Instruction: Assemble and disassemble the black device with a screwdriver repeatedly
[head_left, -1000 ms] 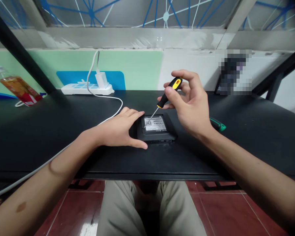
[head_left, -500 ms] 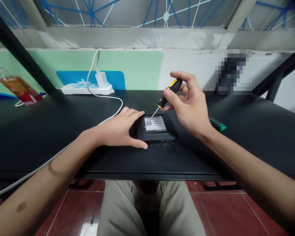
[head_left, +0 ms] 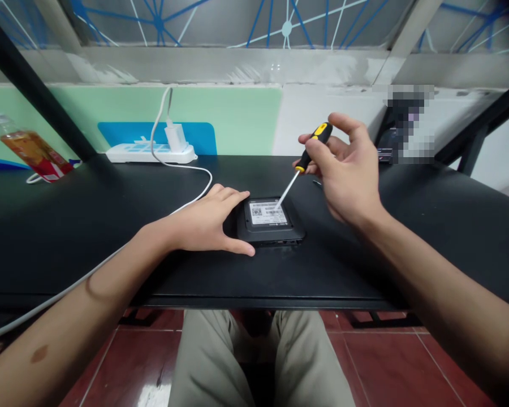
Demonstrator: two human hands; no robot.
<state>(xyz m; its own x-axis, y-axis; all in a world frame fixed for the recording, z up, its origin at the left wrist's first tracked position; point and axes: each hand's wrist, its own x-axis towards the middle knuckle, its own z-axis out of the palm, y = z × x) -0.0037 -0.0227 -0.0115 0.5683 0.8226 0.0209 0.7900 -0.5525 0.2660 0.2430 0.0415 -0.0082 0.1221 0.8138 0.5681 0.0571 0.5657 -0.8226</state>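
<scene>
Faces a black table (head_left: 441, 232), straight along its near edge above the trousered legs (head_left: 212, 356) and bounded at its far edge by a green and white wall (head_left: 246, 118). Leaves a strip of tabletop between the near edge and the flat black box (head_left: 268, 231), lying label up about midway across. Offers broader room to the right of the box, around the right forearm, and another stretch on the left, crossed by a white cable (head_left: 201, 169) and reaching back to a power strip (head_left: 127, 154) and an adapter (head_left: 176, 138). Spreads the left hand (head_left: 203, 220) wide around the box's left side, thumb by the near corner and fingertips at the far corner (cannot tell how firmly, or whether the thumb presses at all). Pinches a black and yellow screwdriver (head_left: 316, 147) by its handle between the thumb and fingers of the right hand (head_left: 351, 169), index finger bent near the butt end. Slants the shaft down and leftward to the upper right part of the white label (head_left: 261, 217), on it or just above; cannot tell which. Includes a bottle (head_left: 34, 150) at far left, near the wall.
</scene>
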